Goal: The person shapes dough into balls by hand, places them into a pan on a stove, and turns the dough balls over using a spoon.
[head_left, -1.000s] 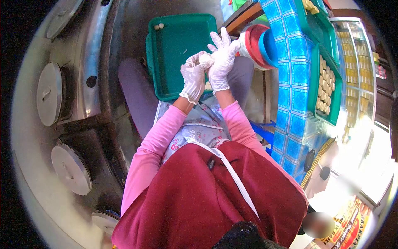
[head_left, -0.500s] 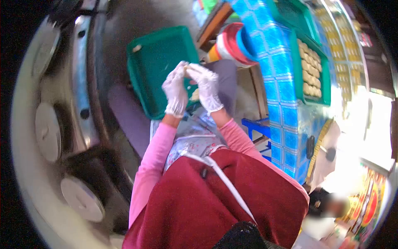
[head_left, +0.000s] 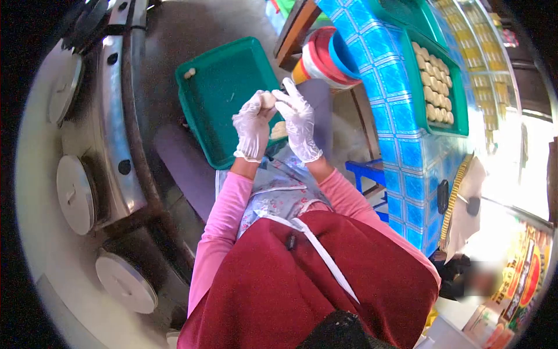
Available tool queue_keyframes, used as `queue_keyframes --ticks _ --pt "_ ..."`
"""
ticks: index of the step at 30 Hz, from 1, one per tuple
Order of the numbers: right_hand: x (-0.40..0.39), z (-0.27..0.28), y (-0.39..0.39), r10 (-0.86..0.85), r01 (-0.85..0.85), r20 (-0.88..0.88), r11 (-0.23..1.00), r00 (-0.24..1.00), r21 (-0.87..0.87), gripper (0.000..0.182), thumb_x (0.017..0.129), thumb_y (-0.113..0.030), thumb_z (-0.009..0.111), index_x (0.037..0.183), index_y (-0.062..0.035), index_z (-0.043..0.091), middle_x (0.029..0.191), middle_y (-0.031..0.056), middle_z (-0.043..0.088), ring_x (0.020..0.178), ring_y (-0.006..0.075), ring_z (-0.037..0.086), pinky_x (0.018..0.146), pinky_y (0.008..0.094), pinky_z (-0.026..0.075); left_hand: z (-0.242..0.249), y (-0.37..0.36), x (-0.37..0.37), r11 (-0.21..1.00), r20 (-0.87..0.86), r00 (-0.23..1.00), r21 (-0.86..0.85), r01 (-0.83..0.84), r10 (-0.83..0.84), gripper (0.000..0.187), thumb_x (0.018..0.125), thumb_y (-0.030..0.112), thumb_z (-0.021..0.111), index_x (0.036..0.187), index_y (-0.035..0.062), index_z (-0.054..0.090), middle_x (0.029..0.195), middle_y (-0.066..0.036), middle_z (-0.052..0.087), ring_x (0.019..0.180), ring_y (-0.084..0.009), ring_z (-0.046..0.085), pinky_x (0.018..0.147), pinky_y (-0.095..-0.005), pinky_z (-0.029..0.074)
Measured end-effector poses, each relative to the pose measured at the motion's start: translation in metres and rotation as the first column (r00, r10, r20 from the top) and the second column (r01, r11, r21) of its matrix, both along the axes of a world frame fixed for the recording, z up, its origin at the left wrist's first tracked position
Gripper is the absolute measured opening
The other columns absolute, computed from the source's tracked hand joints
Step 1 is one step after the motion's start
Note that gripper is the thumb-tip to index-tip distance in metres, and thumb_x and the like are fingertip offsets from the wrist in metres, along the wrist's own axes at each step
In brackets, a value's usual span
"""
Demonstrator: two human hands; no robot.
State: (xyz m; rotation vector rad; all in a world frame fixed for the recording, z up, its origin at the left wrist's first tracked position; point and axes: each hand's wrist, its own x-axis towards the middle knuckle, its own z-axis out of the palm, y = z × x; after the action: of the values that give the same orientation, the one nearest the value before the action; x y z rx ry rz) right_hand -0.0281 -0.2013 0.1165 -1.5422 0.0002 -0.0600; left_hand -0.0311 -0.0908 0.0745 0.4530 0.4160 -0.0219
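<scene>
Both my hands wear thin white gloves and meet over the near right side of a green tray [head_left: 200,116]. A pale, round dough ball [head_left: 268,100] is pinched in the fingertips of my left hand [head_left: 251,131]. My right hand [head_left: 300,125] is beside it, its fingers apart and stretched out, with the tips right at the ball's edge. Below and between my wrists, a larger lump of dough [head_left: 279,130] lies at the tray's near right side. Small dough balls [head_left: 189,73] sit in the tray's far left corner.
A table with a blue checked cloth [head_left: 390,125] stands at my right, bearing a green tray [head_left: 462,125] of dough balls in rows. Red and blue basins [head_left: 343,58] are stacked beyond my knee. Round lids [head_left: 75,195] line the metal stove at left. A blue stool [head_left: 366,170] is near the table.
My hands were cupped together with the dough mostly hidden. Now they have parted slightly, the right fingers have spread, and the dough ball shows in my left fingertips. A second small ball shows in the tray corner.
</scene>
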Motion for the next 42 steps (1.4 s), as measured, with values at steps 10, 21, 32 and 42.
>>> queue_keyframes --ticks 10,21,32,42 --pt "-0.016 0.008 0.011 0.132 -0.044 0.194 0.914 0.972 -0.403 0.066 0.080 0.004 0.057 0.144 -0.0029 0.047 0.155 0.0136 0.039 0.136 0.0284 0.044 0.112 0.0348 0.035 0.011 -0.008 0.007 0.990 -0.058 0.988 0.006 -0.140 0.140 0.028 0.090 0.004 0.069 0.114 -0.0035 0.059 0.105 -0.014 0.067 0.096 -0.0258 0.069 0.083 -0.0388 0.059" --pt "0.010 0.021 -0.019 0.295 -0.198 0.164 0.876 0.941 -0.440 0.057 0.078 0.002 0.054 0.135 -0.0023 0.058 0.144 0.0129 0.053 0.124 0.0241 0.055 0.108 0.0342 0.039 0.021 0.010 0.003 0.974 -0.028 0.979 0.101 0.203 -0.201 0.025 0.098 0.015 0.060 0.117 -0.0008 0.059 0.110 -0.012 0.068 0.101 -0.0267 0.068 0.089 -0.0379 0.053" --pt "-0.007 0.005 -0.002 -0.050 0.085 -0.191 0.981 0.980 0.177 0.038 0.091 -0.008 0.067 0.127 0.0026 0.061 0.119 0.0100 0.068 0.104 0.0147 0.064 0.091 0.0288 0.050 -0.010 -0.015 0.006 0.997 -0.001 0.997 -0.001 0.078 -0.078 0.028 0.099 0.018 0.059 0.119 -0.0004 0.062 0.115 -0.011 0.066 0.102 -0.0215 0.063 0.094 -0.0349 0.048" --pt "-0.025 0.144 -0.077 0.058 -0.049 -0.288 0.998 0.956 0.037 0.029 0.088 -0.015 0.067 0.113 -0.0014 0.070 0.100 0.0077 0.072 0.085 0.0114 0.067 0.074 0.0261 0.051 0.046 0.017 -0.002 0.863 -0.081 0.942 0.382 0.331 -0.325 0.043 0.100 0.029 0.058 0.129 -0.0022 0.060 0.128 -0.016 0.064 0.117 -0.0225 0.063 0.097 -0.0312 0.047"
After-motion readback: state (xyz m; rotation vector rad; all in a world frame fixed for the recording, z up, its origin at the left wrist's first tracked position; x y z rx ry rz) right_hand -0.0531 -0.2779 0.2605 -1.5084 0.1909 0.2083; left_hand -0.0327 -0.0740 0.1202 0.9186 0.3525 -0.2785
